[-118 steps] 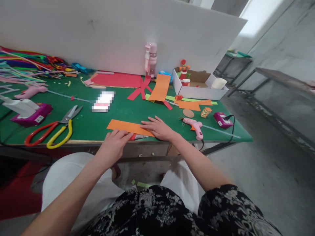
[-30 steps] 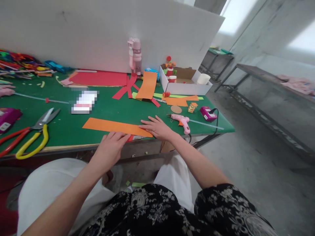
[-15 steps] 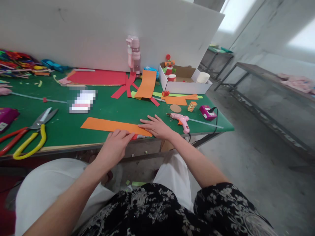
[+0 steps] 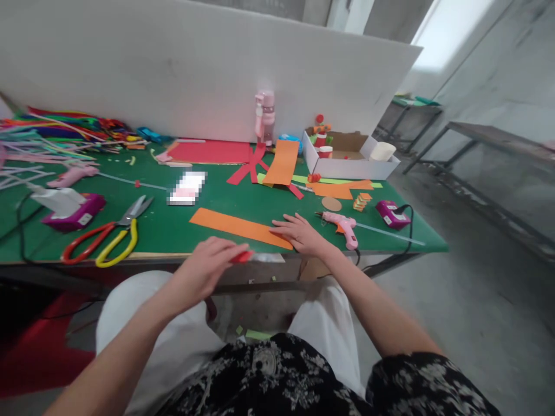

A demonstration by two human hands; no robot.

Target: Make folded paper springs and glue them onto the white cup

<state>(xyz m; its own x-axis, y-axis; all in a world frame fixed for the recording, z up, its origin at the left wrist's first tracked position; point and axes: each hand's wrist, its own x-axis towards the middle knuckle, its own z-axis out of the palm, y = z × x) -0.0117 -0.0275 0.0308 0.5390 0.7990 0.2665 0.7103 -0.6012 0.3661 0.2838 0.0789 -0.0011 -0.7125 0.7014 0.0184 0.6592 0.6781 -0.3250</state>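
Note:
An orange paper strip [image 4: 234, 225] lies flat along the front edge of the green table. My right hand [image 4: 301, 234] rests with fingers spread on the strip's right end. Off the strip, at the table's front edge, my left hand [image 4: 210, 260] is closed around a red-handled utility knife [image 4: 243, 257]. Its pale blade points right, below the strip; most of the handle is hidden in my fingers. Right of my right hand, a pink glue gun [image 4: 342, 225] lies on its side with a clear glue stick in its back.
Red-and-yellow-handled scissors [image 4: 115, 231] lie open at left near a purple power socket [image 4: 76, 214]. Behind are a blurred white rectangle [image 4: 187, 188], red paper sheets [image 4: 212, 152], a pink bottle [image 4: 266, 118] and a white box [image 4: 349, 169]. Pipe cleaners [image 4: 78, 130] are heaped at far left.
My left hand has drawn back from the orange strip with the knife, whose blade now shows more fully. My right hand stays on the strip. The view has swung left.

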